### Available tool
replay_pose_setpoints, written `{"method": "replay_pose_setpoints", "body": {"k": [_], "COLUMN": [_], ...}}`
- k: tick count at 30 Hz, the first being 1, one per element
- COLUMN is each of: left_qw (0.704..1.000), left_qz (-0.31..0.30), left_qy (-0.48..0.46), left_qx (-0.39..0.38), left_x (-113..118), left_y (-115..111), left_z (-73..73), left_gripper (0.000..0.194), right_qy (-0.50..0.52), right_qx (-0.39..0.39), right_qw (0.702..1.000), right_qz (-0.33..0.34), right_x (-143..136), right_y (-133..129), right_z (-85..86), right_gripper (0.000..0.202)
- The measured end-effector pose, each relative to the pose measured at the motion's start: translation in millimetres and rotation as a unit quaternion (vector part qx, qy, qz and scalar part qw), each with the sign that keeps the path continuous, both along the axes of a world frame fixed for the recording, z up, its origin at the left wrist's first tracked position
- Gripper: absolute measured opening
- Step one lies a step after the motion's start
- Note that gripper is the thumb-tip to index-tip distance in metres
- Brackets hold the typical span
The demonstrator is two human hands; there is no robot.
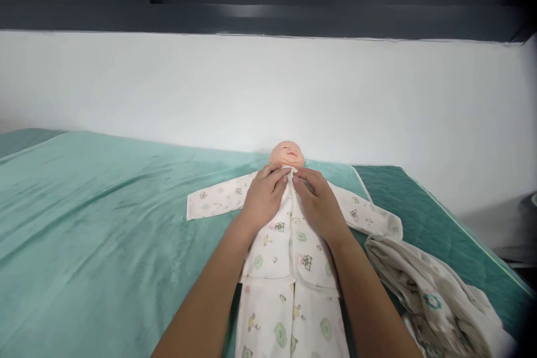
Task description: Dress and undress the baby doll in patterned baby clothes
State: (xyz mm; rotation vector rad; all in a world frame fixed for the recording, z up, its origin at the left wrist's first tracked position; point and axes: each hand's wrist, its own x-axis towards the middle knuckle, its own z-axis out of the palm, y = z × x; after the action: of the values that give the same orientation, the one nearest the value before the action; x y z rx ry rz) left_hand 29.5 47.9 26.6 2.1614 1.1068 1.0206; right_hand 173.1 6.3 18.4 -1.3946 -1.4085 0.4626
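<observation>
A baby doll (287,153) lies on its back, its head toward the wall. It wears a white printed baby jacket (272,251) with sleeves spread to both sides, over matching printed trousers (268,319). At the collar, my left hand (265,193) rests on the jacket, its fingers closed at the front edge. Opposite it, my right hand (315,196) pinches the other side of the neckline, thumb and fingertips together. Both sets of fingertips nearly meet just below the doll's chin. Whether a fastener sits between them is too small to tell.
A teal blanket (104,235) covers the bed, with a darker quilted mat (423,207) on the right. Crumpled pale cloth (444,296) lies beside my right forearm. Behind the bed stand a white wall (210,89) and a dark window frame (293,14) with metal bars.
</observation>
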Motion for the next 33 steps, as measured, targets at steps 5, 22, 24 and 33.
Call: {"method": "replay_pose_setpoints", "body": {"k": [5, 22, 24, 33], "left_qw": [1.000, 0.998, 0.999, 0.999], "left_qz": [-0.012, 0.005, 0.001, 0.002], "left_qy": [0.004, -0.022, -0.019, -0.006], "left_qx": [-0.004, 0.051, 0.050, 0.039], "left_x": [-0.8, -7.8, -11.4, -12.7], "left_y": [0.4, -30.5, -36.1, -38.1], "left_z": [1.4, 0.1, -4.4, -8.8], "left_gripper": [0.039, 0.026, 0.029, 0.033], "right_qy": [-0.076, 0.083, 0.055, 0.043], "right_qx": [0.020, 0.047, 0.050, 0.077], "right_qw": [0.996, 0.995, 0.997, 0.996], "right_qz": [0.029, -0.040, -0.029, -0.029], "right_x": [3.0, -5.8, -8.5, -11.4], "right_y": [2.8, -37.2, -47.9, -56.8], "right_z": [-5.1, -1.7, -9.0, -12.6], "right_gripper": [0.031, 0.023, 0.025, 0.024]}}
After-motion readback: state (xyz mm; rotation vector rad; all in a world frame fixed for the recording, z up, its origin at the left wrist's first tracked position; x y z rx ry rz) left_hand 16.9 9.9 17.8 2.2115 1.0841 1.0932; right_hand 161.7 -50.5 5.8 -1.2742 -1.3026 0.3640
